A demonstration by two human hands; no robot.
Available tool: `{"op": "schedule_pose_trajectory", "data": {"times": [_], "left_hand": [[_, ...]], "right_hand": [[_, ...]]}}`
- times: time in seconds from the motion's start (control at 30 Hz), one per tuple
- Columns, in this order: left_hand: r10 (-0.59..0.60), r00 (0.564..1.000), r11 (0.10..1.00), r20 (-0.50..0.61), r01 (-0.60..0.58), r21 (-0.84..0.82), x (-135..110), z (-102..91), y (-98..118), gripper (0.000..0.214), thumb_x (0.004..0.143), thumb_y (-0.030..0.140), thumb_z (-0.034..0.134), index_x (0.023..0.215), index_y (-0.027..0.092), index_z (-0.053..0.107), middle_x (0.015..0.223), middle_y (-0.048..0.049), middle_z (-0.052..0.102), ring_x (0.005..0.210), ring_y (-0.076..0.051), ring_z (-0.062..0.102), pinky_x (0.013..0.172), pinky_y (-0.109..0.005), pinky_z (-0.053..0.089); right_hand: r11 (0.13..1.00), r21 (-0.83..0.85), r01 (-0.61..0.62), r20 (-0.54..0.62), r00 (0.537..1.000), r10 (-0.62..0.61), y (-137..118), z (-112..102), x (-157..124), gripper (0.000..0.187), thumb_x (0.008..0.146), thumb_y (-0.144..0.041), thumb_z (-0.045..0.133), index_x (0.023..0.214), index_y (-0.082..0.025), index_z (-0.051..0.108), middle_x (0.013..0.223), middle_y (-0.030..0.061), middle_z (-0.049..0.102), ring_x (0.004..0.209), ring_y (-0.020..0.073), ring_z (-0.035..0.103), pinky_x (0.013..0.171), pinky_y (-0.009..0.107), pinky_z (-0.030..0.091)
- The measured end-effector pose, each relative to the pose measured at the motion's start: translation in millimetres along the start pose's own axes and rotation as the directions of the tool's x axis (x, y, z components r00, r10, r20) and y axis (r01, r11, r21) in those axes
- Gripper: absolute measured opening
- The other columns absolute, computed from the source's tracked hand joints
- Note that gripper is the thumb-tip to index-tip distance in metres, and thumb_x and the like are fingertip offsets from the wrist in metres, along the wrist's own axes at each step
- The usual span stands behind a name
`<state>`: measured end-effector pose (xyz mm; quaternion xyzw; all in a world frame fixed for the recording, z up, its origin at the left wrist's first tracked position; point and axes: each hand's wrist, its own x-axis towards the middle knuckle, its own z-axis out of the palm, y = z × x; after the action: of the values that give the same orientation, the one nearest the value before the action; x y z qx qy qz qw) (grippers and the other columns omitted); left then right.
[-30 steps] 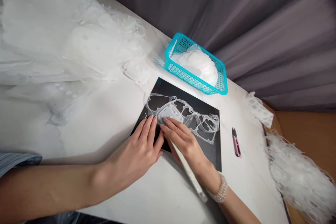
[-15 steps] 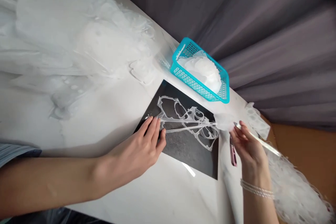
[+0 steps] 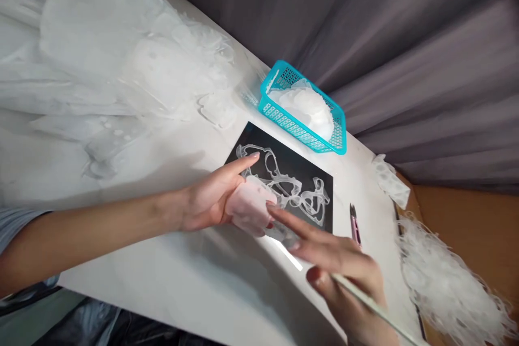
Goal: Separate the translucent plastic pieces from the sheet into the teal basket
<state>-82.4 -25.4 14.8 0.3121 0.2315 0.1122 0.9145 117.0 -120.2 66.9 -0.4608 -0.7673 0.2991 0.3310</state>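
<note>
My left hand [image 3: 217, 194] is turned palm up over the near left part of a black mat, thumb stretched out to the side. On its fingers lies a soft, translucent whitish piece [image 3: 251, 203]. My right hand [image 3: 344, 275], partly blurred, reaches in from the lower right, and its fingertips touch that piece. A slim white pen-like tool [image 3: 368, 303] is held in the same hand; its tip is hidden. Loops of clear cut-out scrap [image 3: 292, 186] lie on the black mat [image 3: 259, 138].
Behind the mat stands a turquoise basket [image 3: 302, 132] of white translucent pieces. Pink-handled snips [image 3: 355, 224] lie to the right. A heap of clear stringy scraps [image 3: 450, 281] is at far right, a patterned white packet [image 3: 391, 181] above it. Translucent sheets [image 3: 109, 54] pile up at left.
The scrap stretched between my hands has come down onto the mat. My left hand has turned palm up with the translucent piece on it. My right hand has moved left and nearer.
</note>
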Motion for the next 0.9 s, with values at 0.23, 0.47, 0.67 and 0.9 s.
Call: {"op": "schedule_pose_trajectory", "data": {"times": [0.23,0.47,0.67,0.9], "left_hand": [[0.051,0.991,0.972,-0.124,-0.02,0.236,-4.0,-4.5,-4.6,0.022,0.083,0.034,0.069,0.097,0.017,0.072,0.092,-0.0068,0.076,0.089,-0.019,0.07,0.082,-0.032,0.053],[0.132,0.981,0.917,-0.14,-0.067,0.394,-0.7,-5.5,-5.9,0.024,0.085,0.04,0.068,0.084,0.016,0.073,0.084,-0.0034,0.072,0.079,-0.015,0.064,0.076,-0.028,0.047],[0.171,0.98,0.878,-0.103,-0.104,0.468,0.6,-6.9,-6.9,0.023,0.088,0.036,0.065,0.079,0.016,0.073,0.076,-0.0003,0.067,0.074,-0.013,0.058,0.072,-0.026,0.042],[0.141,0.99,0.815,0.003,-0.118,0.567,-9.0,7.6,-3.4,0.022,0.085,0.036,0.068,0.082,0.016,0.077,0.079,-0.0025,0.073,0.078,-0.016,0.065,0.07,-0.025,0.046]], "right_hand": [[0.937,-0.014,-0.35,-0.28,0.901,0.333,23.0,-4.4,13.3,0.026,0.101,-0.035,0.047,0.079,-0.022,0.055,0.092,0.0059,0.077,0.081,0.0206,0.074,0.065,0.032,0.055],[0.923,0.068,-0.379,-0.073,0.921,0.384,31.8,6.4,33.2,0.045,0.085,-0.025,0.068,0.068,-0.024,0.027,0.083,0.0021,0.078,0.07,0.0178,0.067,0.064,0.03,0.05],[0.943,0.072,-0.325,-0.07,0.941,0.33,26.0,16.0,25.5,0.041,0.086,-0.017,0.066,0.07,-0.024,0.028,0.08,-0.0026,0.073,0.065,0.0126,0.06,0.06,0.025,0.046],[0.892,-0.321,-0.317,-0.251,0.937,0.243,67.0,23.8,20.8,0.033,0.088,-0.013,0.056,0.067,-0.022,0.033,0.068,-0.0026,0.059,0.061,0.0111,0.051,0.054,0.024,0.036]]}}
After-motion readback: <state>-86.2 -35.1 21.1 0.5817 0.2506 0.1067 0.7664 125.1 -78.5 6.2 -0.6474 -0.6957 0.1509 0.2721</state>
